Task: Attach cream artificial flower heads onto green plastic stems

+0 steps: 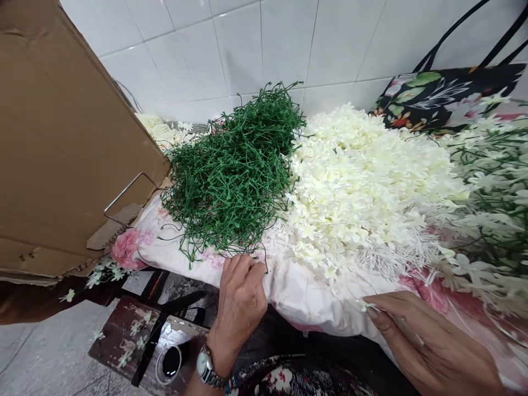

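Observation:
My left hand [242, 291], with a watch [210, 367] on its wrist, is closed at the front edge of a heap of green artificial stems [235, 170]. A thin stem curves down beside its fingertips, but whatever lies inside the fingers is hidden. Further right, my right hand [433, 335] pinches a small white artificial flower [365, 305] between thumb and forefinger. Behind it spreads a big pile of cream-white flower petals [363, 181], touching the stems' right side. Both heaps rest on a white and pink floral cloth [313, 300].
A tall cardboard box [70, 137] with a metal wire handle [127, 192] stands at left. Finished-looking white flower sprays [495, 209] lie at right, below a black floral bag [449, 99]. A cup of dark liquid [169, 363] sits on a low brown stool [119, 335].

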`<state>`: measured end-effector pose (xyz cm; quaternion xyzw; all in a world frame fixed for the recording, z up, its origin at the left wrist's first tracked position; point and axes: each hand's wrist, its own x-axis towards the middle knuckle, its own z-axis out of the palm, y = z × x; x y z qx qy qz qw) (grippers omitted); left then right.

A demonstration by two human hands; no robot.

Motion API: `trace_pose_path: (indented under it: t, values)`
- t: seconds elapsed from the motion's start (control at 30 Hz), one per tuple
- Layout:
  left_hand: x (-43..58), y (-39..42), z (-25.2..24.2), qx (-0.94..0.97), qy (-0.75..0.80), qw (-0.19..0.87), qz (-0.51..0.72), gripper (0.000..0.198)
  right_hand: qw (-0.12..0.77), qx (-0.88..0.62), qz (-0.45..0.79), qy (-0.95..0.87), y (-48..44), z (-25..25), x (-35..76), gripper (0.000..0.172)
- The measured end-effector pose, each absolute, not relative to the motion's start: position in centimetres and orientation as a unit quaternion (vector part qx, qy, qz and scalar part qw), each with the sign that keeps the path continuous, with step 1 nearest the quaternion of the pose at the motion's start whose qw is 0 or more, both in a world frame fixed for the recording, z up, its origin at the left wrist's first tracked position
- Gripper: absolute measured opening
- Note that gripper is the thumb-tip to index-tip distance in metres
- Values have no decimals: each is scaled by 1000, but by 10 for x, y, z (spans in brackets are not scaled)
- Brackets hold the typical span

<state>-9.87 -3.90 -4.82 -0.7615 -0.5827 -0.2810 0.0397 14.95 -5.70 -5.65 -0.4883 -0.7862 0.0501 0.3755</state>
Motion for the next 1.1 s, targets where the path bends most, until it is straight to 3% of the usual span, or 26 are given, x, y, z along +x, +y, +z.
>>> trace_pose_path:
  t: [0.17,0.4,0.53,0.7,0.87,1.1]
  values:
    - [-95,-47,-43,-774,-538,-1,-333,29,380,-476,35,-792,-54,-54,154,8]
    - [-85,-49,-37,-840,-493,-19,-225,25,417,-452,39,-787,-53,-41,148,9]
    - [-85,-49,-32,-831,-492,-59,-254,14,422,-449,61,-785,-55,-43,149,9]
    - [-82,-45,-39,-772,-544,-1,-329,16,425,-443,70,-786,-54,-48,152,12]
    - [-71,-30,-42,-727,-645,89,-219,13,425,-443,80,-785,-51,-49,152,9]
    - [-67,-28,-43,-714,-636,86,-281,26,443,-439,72,-778,-51,-43,150,9]
